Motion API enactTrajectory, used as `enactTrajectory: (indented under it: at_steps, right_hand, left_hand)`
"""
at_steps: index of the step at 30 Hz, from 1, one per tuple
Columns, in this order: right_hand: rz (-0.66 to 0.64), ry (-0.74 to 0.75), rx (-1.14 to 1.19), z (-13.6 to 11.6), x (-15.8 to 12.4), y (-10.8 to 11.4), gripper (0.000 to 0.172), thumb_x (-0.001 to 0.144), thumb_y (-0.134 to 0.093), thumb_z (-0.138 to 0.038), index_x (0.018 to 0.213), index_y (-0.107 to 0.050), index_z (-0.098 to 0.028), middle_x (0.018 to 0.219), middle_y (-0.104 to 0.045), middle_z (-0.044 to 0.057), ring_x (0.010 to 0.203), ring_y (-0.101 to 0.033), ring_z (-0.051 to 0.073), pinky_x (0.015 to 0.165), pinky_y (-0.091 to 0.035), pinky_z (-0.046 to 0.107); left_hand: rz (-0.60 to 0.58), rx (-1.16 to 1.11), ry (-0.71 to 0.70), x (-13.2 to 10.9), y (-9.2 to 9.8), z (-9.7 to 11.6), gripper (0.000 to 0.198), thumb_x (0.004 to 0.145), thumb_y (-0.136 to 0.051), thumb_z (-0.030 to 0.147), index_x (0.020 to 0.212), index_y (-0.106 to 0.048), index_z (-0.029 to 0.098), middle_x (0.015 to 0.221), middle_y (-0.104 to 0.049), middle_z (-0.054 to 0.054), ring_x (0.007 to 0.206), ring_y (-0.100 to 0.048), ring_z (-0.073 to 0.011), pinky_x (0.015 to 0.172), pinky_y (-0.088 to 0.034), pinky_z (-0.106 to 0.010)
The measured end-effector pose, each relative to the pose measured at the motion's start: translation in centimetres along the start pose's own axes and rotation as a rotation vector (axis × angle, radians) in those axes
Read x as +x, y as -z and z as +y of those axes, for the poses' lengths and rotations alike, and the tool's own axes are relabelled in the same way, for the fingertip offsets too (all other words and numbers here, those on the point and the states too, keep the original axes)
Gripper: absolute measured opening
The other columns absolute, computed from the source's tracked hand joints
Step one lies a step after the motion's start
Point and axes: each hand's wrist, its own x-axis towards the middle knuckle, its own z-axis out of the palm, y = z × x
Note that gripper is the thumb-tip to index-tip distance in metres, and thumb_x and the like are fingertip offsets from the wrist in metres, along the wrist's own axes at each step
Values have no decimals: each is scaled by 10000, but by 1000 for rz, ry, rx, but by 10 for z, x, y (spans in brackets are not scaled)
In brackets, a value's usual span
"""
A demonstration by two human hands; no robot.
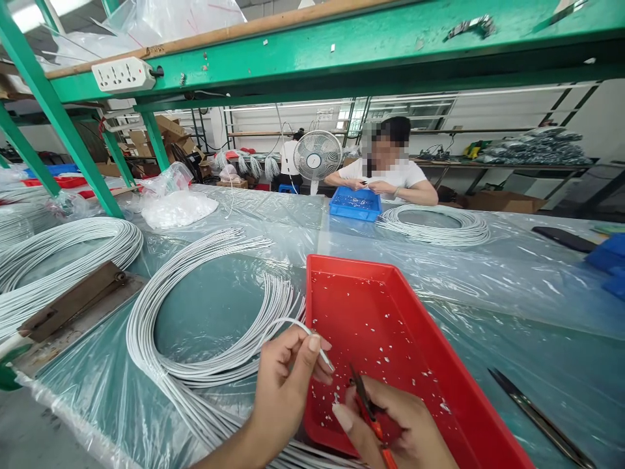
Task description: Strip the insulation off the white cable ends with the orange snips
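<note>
My left hand [288, 378] pinches the end of a white cable [319, 348] between thumb and fingers, over the near left edge of a red tray [390, 306]. That cable leads back to a big coil of white cables [195, 312] on the table. My right hand [390, 423] grips a small red-handled cutter [366, 404], its dark tip just below the cable end. White insulation scraps [385, 358] speckle the tray floor.
Clear plastic sheeting covers the table. A second coil [58, 254] and a brown metal fixture [73, 299] lie left. Dark tweezers [537, 417] rest at right. Across the table a person sits behind a blue tray [355, 203] and another coil [434, 225]; a fan [317, 155] stands behind.
</note>
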Motion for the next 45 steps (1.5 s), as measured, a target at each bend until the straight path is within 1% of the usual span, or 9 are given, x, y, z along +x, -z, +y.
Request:
enactTrajectory:
  at_steps: [4,7,10,13,20,26,30,41,45]
  right_hand:
    - [183,4,54,-9,4,5,187,725,-571,-308,595,-486,-203,539,-468,-23,473,-425,114,473,-369,220]
    - [245,9,85,-11,5,9,103,703,-598,-273,643,-549,-204,578,-520,-11,497,-470,123,485,-404,218]
    - [251,33,75,-9,7,10,83,698,-606,-225,641,-550,-202,573,-525,-11,505,-478,123,491,-413,220]
    - [265,83,49,-6,8,10,90,706,-590,-191,634,-536,-196,571,-529,-12,500,-482,115,492,-415,215]
    - [237,250,-72,3,10,14,71,752,-536,-156,685,-534,-180,576,-523,-24,487,-494,106,463,-433,192]
    - [295,327,-153,3,7,14,75,729,-529,-112,697,-532,-179,590,-525,-21,504,-508,109,477,-435,186]
    - [298,329,-191,1,7,13,81,722,-518,-106,683,-523,-176,575,-504,-23,485,-488,105,466,-424,183]
    - [301,367,-249,0,5,12,83,706,-510,-119,641,-513,-170,545,-487,-27,449,-463,89,434,-400,168]
    - [310,426,-278,1,4,11,93,685,-505,-84,652,-523,-169,541,-500,-30,448,-479,85,447,-408,166]
  left_hand:
    - [32,227,-175,-7,-1,-5,196,859,-501,230,764,-661,167,633,-651,-22,598,-627,-149,612,-464,-240]
    - [61,337,-305,-9,-2,-9,201,836,-524,157,700,-670,180,691,-706,-37,706,-656,-169,708,-477,-252]
    - [61,405,-388,-10,-2,-12,182,806,-550,103,714,-684,185,778,-734,-44,758,-673,-173,721,-492,-240]
    - [47,435,-428,-11,-3,-15,171,787,-567,71,759,-693,183,807,-737,-45,762,-681,-174,737,-513,-249]
    - [42,360,-673,-8,-4,-19,196,753,-576,23,813,-685,174,805,-740,-40,715,-691,-171,678,-562,-246]
    - [36,361,-691,-7,-5,-20,205,734,-610,19,826,-689,184,783,-743,-30,715,-696,-170,693,-569,-240]
    - [50,392,-672,-9,-5,-20,204,721,-628,19,816,-697,186,768,-745,-29,693,-697,-167,694,-564,-230]
    - [92,439,-564,-12,-8,-14,130,709,-642,30,729,-714,136,697,-739,-46,644,-692,-152,678,-530,-170]
    - [69,394,-437,-12,-11,-10,149,748,-604,60,680,-706,144,646,-726,-22,644,-684,-143,650,-514,-158]
